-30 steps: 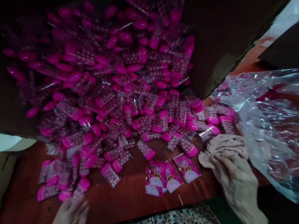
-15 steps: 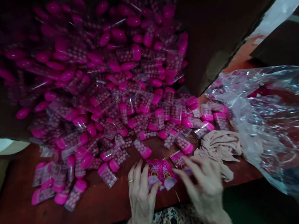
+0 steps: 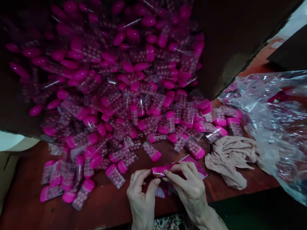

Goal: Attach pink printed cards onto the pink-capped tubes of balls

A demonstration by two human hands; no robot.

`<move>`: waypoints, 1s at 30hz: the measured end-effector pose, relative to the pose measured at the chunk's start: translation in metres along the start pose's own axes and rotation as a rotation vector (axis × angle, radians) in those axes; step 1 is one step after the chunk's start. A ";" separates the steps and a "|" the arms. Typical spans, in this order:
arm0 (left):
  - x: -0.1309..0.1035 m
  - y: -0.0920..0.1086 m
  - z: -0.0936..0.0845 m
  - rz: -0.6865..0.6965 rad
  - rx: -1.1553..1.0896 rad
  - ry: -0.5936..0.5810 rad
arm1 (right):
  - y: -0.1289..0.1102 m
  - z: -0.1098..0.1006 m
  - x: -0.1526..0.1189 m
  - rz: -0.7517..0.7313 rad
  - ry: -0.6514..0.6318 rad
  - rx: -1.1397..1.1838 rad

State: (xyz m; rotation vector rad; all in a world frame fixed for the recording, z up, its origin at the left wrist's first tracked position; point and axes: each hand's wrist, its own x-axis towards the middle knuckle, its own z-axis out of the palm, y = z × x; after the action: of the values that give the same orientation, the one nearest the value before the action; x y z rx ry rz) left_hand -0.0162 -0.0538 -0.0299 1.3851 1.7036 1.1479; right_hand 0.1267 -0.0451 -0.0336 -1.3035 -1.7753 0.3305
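Observation:
Between the fingertips of both hands a small pink printed wrapper (image 3: 158, 172) is held up near the table's front edge. My left hand (image 3: 141, 192) pinches its left end, thumb and fingers closed. My right hand (image 3: 188, 186) grips the right end, its fingers partly covering it. Beneath and between the hands, more pink and pale-purple printed pieces (image 3: 160, 192) show in part. A further pink printed wrapper (image 3: 196, 164) lies just beyond my right hand. Close ahead on the table is a clear bottle (image 3: 151, 150) with a pink cap, filled with small pink balls.
A large heap of similar pink-capped bottles (image 3: 128, 95) spills from a dark box (image 3: 231, 16) onto the red table (image 3: 99, 214). Right of my hands lie a crumpled beige cloth (image 3: 230, 157) and a big clear plastic bag (image 3: 295, 129).
The printed wrapper lay flat under my left fingers and is now raised between both hands. My right hand has moved left to join the left. The view has shifted slightly.

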 end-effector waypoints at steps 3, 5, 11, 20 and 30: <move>0.007 0.017 0.001 -0.162 -0.247 -0.133 | -0.005 0.000 0.002 0.007 0.032 0.106; 0.009 0.025 0.005 -0.278 -0.426 -0.121 | -0.008 0.001 0.002 0.141 0.061 0.191; 0.008 0.026 0.017 -0.513 -0.752 0.001 | -0.012 0.002 0.000 0.548 -0.107 0.450; -0.002 0.003 0.016 -0.295 -0.080 0.050 | 0.011 -0.013 0.001 0.565 0.050 0.244; 0.003 0.015 0.004 0.123 0.120 0.129 | -0.001 -0.014 0.006 0.754 -0.018 0.419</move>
State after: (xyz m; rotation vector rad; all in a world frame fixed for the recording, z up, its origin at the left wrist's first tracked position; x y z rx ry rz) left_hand -0.0070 -0.0495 -0.0180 1.5364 1.8244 1.2434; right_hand 0.1363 -0.0437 -0.0218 -1.5992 -1.0736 1.0663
